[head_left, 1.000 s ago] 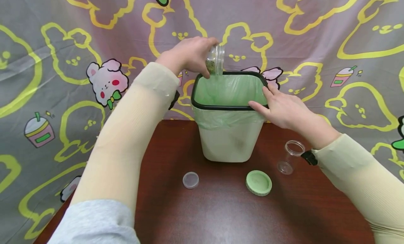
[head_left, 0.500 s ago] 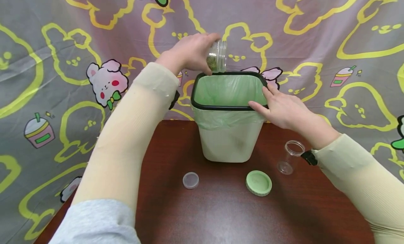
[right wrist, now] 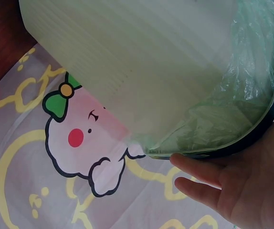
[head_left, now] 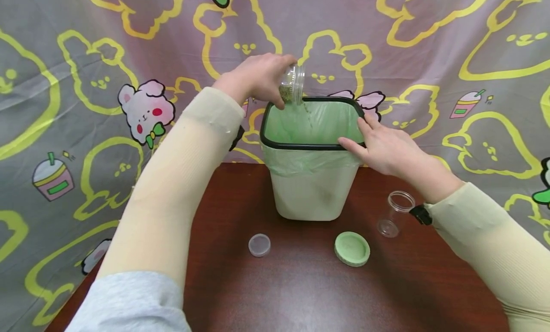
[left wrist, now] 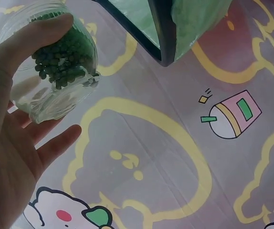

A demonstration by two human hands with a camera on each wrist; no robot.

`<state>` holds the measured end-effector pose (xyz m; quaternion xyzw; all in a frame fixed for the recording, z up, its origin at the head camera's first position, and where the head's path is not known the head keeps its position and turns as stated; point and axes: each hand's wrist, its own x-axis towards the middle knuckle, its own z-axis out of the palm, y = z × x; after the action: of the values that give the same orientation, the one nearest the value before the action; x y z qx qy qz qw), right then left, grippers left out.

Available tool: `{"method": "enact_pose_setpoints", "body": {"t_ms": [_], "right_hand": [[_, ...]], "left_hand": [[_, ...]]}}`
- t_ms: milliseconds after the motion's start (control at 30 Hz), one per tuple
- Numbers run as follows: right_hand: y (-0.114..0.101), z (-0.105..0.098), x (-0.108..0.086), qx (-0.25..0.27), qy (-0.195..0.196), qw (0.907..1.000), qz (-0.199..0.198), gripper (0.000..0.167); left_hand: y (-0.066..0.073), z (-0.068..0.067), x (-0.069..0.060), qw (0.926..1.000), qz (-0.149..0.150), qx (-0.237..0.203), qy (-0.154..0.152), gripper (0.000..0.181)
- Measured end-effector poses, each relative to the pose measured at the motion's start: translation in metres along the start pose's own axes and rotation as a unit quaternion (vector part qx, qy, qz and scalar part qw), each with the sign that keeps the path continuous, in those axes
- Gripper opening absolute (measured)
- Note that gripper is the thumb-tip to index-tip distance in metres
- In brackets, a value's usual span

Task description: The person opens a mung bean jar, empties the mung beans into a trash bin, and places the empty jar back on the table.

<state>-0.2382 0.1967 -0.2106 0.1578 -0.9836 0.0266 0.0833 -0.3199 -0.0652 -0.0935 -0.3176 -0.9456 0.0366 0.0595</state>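
Note:
My left hand (head_left: 259, 78) grips a clear screw-neck jar (head_left: 293, 86), tipped on its side above the left part of the bin's mouth. In the left wrist view, small round green grains (left wrist: 60, 62) fill part of the jar, with the thumb across it. A few grains drop from its mouth into the white trash bin (head_left: 311, 189), which has a black rim and a light green liner (head_left: 318, 119). My right hand (head_left: 388, 146) rests on the bin's right front rim corner, thumb along the front; in the right wrist view two fingers extend outside the rim.
On the dark red table (head_left: 275, 294) lie a small translucent lid (head_left: 259, 245) and a green lid (head_left: 352, 249). A second clear jar (head_left: 393, 215) stands uncapped beside my right wrist. A cartoon-printed cloth (head_left: 163, 46) hangs right behind the bin.
The jar rises slightly to the right, then comes down and back left. Grains now fall visibly from its mouth. My right hand and the bin stay in place.

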Motion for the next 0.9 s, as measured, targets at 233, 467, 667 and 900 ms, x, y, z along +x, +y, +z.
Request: {"method": "enact_pose_setpoints", "body": {"t_ms": [233,467,667,900], "right_hand": [[0.0001,0.0004,0.0004,-0.002,0.003,1.0000,-0.002,0.093],[0.0002,0.0008,-0.0001,0.000,0.003,1.0000,-0.001,0.094],[0.0002,0.0007,-0.0007,0.002,0.001,1.0000,0.000,0.094],[0.0002,-0.0005,-0.0002,0.000,-0.004,1.0000,0.004,0.096]], "left_hand": [[0.0001,-0.0012,-0.0003,1.0000,0.001,0.001,0.005,0.101],[0.0004,-0.0012,-0.0006,1.0000,0.003,0.007,0.003,0.101],[0.0010,-0.0028,-0.0008,0.9981,0.008,0.011,0.060,0.099],[0.0014,-0.0036,-0.0016,0.9996,0.008,0.025,0.014,0.102]]}}
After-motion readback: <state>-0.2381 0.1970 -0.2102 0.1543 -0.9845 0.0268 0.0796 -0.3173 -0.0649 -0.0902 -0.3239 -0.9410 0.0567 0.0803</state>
